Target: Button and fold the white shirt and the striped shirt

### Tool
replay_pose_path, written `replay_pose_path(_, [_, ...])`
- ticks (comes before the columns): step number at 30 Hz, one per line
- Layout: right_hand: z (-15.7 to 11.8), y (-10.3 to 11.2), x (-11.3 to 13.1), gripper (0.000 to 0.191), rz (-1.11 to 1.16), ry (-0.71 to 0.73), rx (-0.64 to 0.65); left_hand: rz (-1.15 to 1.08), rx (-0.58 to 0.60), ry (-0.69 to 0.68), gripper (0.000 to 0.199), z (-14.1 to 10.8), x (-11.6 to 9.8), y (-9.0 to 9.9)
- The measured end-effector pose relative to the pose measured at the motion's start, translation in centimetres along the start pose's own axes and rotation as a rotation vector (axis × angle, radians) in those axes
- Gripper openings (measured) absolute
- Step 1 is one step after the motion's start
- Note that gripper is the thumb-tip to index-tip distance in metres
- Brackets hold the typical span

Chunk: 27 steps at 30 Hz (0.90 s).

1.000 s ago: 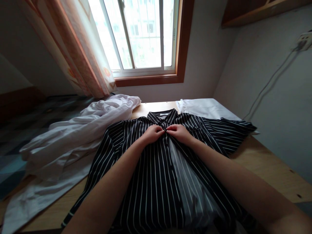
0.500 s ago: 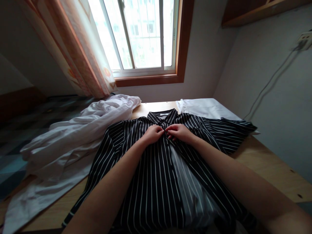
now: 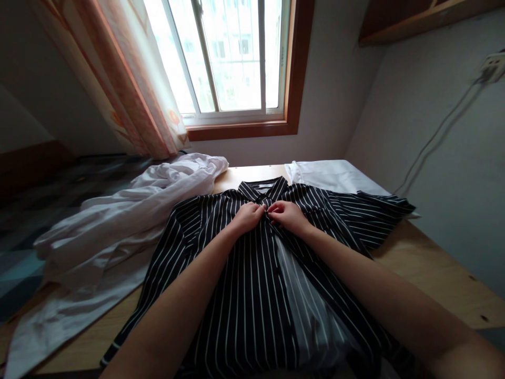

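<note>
A black shirt with white stripes (image 3: 252, 295) lies front up on the wooden table, its collar towards the window. Just below the collar, my left hand (image 3: 249, 217) pinches the edge of the shirt's front opening. Close beside it, my right hand (image 3: 289, 216) grips the other front edge with thumb and fingertips. The fingertips of both hands almost meet; a button between them is too small to make out. Further down, the front hangs apart and the pale inside of the shirt shows.
Crumpled white cloth (image 3: 118, 226) covers the table's left side. Folded white cloth (image 3: 335, 175) lies at the back right, partly under a striped sleeve. Bare wood of the table (image 3: 430, 268) shows at right. Beyond stand a window (image 3: 236, 63) and a curtain (image 3: 138, 84).
Both hands stay at the same spot below the collar. Only the fingers have shifted slightly; the shirt lies as before.
</note>
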State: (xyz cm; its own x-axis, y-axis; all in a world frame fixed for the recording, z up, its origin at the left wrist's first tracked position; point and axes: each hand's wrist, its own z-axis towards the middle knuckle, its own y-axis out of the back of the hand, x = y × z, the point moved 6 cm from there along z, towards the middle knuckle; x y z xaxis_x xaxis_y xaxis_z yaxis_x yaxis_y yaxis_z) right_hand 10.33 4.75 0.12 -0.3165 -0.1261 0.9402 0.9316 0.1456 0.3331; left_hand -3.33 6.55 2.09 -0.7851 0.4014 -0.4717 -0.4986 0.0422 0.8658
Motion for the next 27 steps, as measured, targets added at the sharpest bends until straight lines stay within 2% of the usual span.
replay_pose_path(6, [0.16,0.05,0.19,0.007,-0.084,0.084,-0.055,0.045,-0.04,0.023,0.038,-0.19,-0.09,0.05])
replay_pose_path(16, [0.1,0.0,0.11,0.005,-0.053,0.08,-0.043,0.042,-0.024,0.045,0.03,-0.2,-0.29,0.3])
replay_pose_path(27, [0.28,-0.09,0.06,0.006,-0.051,0.099,-0.027,0.013,-0.001,0.062,0.031,-0.41,-0.55,0.44])
